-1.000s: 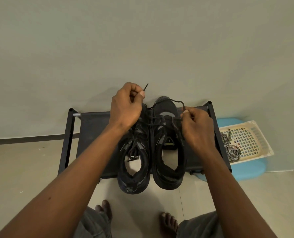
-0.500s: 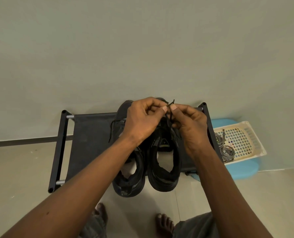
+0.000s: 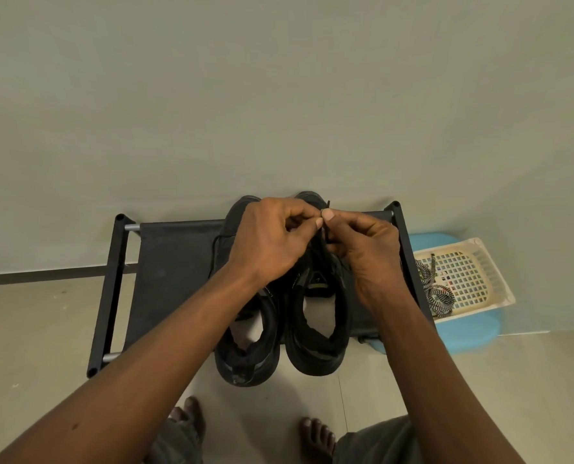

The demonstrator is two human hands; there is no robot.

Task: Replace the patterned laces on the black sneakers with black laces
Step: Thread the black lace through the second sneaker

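1. Black sneakers (image 3: 312, 356): the pair stands side by side on the black fabric rack (image 3: 171, 262), right of its centre. Toes are at the far edge by the wall and heels overhang the near edge. Collars are open, with pale insoles visible.
2. Black lace (image 3: 322, 241): runs up from the right shoe's throat into the fingers, with its tip poking above the fingertips.
3. Cream mesh basket (image 3: 493, 272): sits on a blue stool (image 3: 466, 333) just past the rack's right edge. Patterned laces (image 3: 441, 298), black and white, are coiled in its left end.
4. Left hand (image 3: 269, 242): over the shoes' forefoot, fingers curled, thumb-forefinger grip pinching the lace.
5. Right hand (image 3: 366, 246): mirrors the left, grip pinched on the same lace. The two thumbs almost touch.
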